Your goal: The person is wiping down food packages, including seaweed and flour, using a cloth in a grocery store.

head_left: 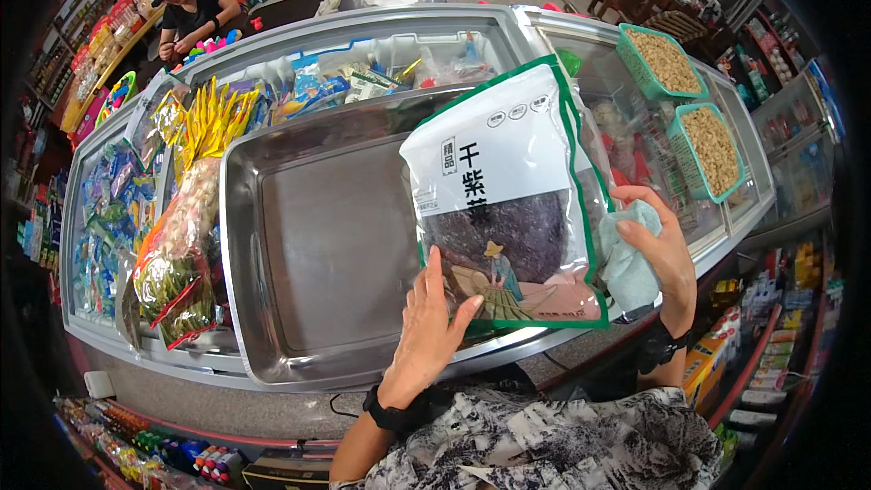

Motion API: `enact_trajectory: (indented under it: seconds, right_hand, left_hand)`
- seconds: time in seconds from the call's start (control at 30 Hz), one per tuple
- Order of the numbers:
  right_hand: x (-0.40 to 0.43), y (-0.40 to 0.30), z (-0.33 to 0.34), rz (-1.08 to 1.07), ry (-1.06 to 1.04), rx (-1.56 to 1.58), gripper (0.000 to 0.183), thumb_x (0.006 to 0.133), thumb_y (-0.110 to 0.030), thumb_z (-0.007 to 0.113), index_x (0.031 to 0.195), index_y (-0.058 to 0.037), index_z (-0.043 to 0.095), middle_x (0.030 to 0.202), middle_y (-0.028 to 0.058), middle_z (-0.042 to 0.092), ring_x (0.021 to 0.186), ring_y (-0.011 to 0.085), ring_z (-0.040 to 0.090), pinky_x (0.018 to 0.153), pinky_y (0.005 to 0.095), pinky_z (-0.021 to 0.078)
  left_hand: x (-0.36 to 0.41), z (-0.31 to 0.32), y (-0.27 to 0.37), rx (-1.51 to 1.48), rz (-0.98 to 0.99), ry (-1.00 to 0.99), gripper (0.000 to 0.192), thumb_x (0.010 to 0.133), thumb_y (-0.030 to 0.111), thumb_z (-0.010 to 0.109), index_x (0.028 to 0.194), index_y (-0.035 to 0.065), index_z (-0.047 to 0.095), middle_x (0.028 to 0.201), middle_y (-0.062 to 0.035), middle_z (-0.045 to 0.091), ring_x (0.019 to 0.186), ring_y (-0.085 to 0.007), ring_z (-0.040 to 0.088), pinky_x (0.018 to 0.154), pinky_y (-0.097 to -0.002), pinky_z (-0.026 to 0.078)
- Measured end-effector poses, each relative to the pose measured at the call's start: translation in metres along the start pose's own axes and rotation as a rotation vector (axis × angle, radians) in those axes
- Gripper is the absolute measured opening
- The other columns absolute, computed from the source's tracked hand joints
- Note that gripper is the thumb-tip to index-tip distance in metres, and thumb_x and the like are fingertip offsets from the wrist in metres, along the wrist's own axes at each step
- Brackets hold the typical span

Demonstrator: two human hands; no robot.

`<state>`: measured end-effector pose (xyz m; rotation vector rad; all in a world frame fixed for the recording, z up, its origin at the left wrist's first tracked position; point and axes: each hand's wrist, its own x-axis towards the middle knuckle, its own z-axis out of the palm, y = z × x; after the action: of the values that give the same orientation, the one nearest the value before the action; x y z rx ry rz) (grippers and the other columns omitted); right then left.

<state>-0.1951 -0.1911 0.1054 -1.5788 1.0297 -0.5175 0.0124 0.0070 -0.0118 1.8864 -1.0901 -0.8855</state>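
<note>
A large plastic bag of dried seaweed, white above with green edges, lies over the right part of a rectangular metal tray. My left hand rests against the bag's lower left edge, fingers apart. At the bag's right side, my right hand grips a pale green cloth between thumb and fingers. The tray stands on a chest freezer with glass lids.
Yellow packets and bagged dry goods lie left of the tray. Two green baskets of tan pieces stand on the freezer's right part. A person sits beyond the far left. Stocked shelves are at right.
</note>
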Motion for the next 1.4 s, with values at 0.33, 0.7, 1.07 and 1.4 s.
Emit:
enact_trajectory:
  seconds: [0.33, 0.7, 1.07, 1.4]
  right_hand:
    - [-0.037, -0.015, -0.003, -0.139, 0.163, 0.055, 0.043, 0.084, -0.016, 0.064, 0.123, 0.0011, 0.057, 0.107, 0.0061, 0.062, 0.093, 0.0111, 0.059, 0.083, 0.0243, 0.0461]
    - [-0.095, -0.01, -0.012, -0.701, -0.612, -0.171, 0.051, 0.063, -0.028, 0.088, 0.098, 0.0022, 0.066, 0.095, 0.0172, 0.068, 0.08, 0.0243, 0.069, 0.071, 0.0323, 0.0561]
    - [-0.076, -0.017, 0.118, -0.317, -0.808, -0.056, 0.037, 0.075, -0.014, 0.08, 0.107, -0.0023, 0.068, 0.101, 0.0105, 0.067, 0.092, 0.022, 0.065, 0.081, 0.0317, 0.0503]
    - [-0.075, -0.023, 0.18, -0.19, -0.713, -0.039, 0.032, 0.078, -0.014, 0.076, 0.106, -0.0016, 0.068, 0.099, 0.0098, 0.066, 0.096, 0.0198, 0.062, 0.086, 0.0316, 0.0469]
  left_hand:
    - [0.002, -0.005, -0.006, -0.021, -0.054, 0.015, 0.085, 0.091, 0.041, 0.062, 0.15, 0.0012, 0.015, 0.144, -0.0287, 0.036, 0.134, -0.0418, 0.035, 0.109, -0.0467, 0.029]
    - [-0.003, -0.002, -0.004, 0.07, -0.087, 0.032, 0.084, 0.093, 0.041, 0.058, 0.151, 0.0033, 0.01, 0.146, -0.0266, 0.034, 0.133, -0.0426, 0.035, 0.107, -0.0498, 0.03]
    - [-0.027, -0.008, -0.017, 0.123, 0.022, 0.057, 0.071, 0.095, 0.033, 0.057, 0.148, 0.0021, 0.022, 0.137, -0.0275, 0.043, 0.126, -0.0443, 0.043, 0.1, -0.0493, 0.039]
    - [-0.049, -0.063, -0.033, -0.097, 0.284, 0.068, 0.061, 0.092, 0.011, 0.06, 0.144, 0.0037, 0.03, 0.124, -0.0239, 0.053, 0.11, -0.0418, 0.052, 0.09, -0.0428, 0.045]
